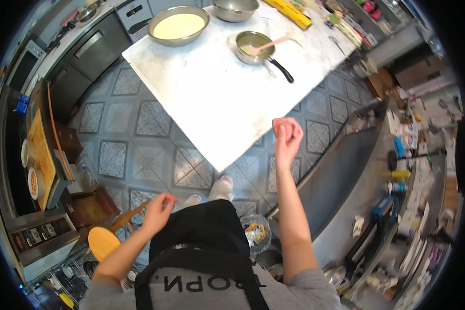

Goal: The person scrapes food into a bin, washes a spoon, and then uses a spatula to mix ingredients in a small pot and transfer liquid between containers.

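Note:
My right hand (288, 133) grips a folded reddish cloth or sponge (278, 126) beside the right edge of the white table (217, 112). Lower left, my left hand (161, 211) hangs over the floor beside my black apron, its fingers curled loosely; nothing shows in it. On the table, a metal saucepan (245, 54) with a black handle holds a pink spatula (269, 45) and some yellowish residue. A wide metal bowl (155, 33) of pale yellow mixture rests near the far left edge, with a second metal bowl (235, 14) to its right.
A yellow box (290, 13), a whisk (336, 44) and a figurine (334, 18) lie at the table's far side. To the right runs a metal counter (333, 209) with many items. At left, two round dishes stand on a wooden board (46, 166). A round stool (102, 242) is behind my left arm.

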{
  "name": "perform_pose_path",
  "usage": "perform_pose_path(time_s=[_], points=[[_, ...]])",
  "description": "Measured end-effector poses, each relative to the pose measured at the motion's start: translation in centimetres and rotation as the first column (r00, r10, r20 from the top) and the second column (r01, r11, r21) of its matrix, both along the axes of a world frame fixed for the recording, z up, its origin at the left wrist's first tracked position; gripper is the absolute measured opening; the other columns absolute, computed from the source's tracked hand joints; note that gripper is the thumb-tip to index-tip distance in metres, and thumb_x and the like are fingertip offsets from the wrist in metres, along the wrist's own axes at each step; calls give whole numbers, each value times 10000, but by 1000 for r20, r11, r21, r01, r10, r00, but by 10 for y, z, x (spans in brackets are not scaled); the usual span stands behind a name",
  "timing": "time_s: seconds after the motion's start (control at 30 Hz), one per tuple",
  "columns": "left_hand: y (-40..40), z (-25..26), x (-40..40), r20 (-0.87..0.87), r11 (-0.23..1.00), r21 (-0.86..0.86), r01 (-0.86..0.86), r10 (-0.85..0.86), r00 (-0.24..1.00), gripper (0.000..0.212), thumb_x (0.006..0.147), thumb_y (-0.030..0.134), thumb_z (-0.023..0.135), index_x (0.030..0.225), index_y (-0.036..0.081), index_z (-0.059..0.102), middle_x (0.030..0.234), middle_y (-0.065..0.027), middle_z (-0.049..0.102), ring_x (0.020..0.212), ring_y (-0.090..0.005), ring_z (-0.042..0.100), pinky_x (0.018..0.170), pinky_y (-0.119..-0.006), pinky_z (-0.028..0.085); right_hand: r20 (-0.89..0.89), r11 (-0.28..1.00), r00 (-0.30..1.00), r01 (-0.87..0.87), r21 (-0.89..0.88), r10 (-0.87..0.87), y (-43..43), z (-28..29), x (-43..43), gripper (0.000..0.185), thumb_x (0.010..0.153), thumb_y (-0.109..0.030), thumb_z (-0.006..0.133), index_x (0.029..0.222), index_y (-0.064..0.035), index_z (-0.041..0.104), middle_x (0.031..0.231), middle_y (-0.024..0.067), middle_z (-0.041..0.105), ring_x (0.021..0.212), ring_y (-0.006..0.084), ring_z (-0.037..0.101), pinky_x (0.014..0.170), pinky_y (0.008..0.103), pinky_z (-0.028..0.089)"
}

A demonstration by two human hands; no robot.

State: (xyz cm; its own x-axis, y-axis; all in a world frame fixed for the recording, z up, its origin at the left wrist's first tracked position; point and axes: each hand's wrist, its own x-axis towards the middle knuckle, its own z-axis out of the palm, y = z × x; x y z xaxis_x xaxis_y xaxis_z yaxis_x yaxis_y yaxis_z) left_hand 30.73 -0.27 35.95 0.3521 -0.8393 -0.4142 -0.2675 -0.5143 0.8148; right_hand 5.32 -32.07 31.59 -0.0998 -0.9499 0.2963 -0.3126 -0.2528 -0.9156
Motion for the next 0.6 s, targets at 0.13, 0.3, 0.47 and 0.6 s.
perform_pose_path(time_s=[0.13, 0.3, 0.47, 0.6], points=[[7, -13, -11, -83, 971, 54, -235, 239, 968, 96, 901, 68, 514, 907, 6, 587, 813, -62, 638, 734, -117, 607, 680, -249, 468, -553, 990, 833, 47, 135, 35, -151, -102, 58, 692, 815, -449, 596, 1239, 63, 405, 1437, 267, 246, 1379, 346, 149, 1119, 439, 130], [-11, 6, -55, -15, 859, 211, -466, 480, 877, 98, 896, 86, 527, 922, 31, 604, 808, -54, 638, 725, -131, 607, 658, -267, 462, -543, 921, 807, 0, -390, -230, -194, -111, 174, 201, 840, -258, 533, 870, -97, 651, 1016, 134, 519, 1046, 316, 450, 946, 424, 332], [-85, 35, -51, 140, 904, 293, -312, 282, 949, 112, 881, 83, 538, 941, 18, 606, 793, -111, 634, 711, -222, 633, 633, -293, 474, -578, 782, 673, -616, -93, 462, -154, -103, 290, 234, 832, -206, 521, 1009, -74, 601, 1123, 125, 534, 1089, 298, 488, 920, 411, 387], [-100, 28, -38, 170, 888, 240, -393, 360, 917, 114, 880, 77, 527, 924, 19, 615, 802, -122, 639, 744, -237, 643, 648, -313, 492, -601, 297, 270, -953, -55, 753, -92, -76, 217, 465, 819, -203, 562, 1236, -13, 488, 1233, 148, 531, 1269, 254, 405, 1058, 370, 305]])
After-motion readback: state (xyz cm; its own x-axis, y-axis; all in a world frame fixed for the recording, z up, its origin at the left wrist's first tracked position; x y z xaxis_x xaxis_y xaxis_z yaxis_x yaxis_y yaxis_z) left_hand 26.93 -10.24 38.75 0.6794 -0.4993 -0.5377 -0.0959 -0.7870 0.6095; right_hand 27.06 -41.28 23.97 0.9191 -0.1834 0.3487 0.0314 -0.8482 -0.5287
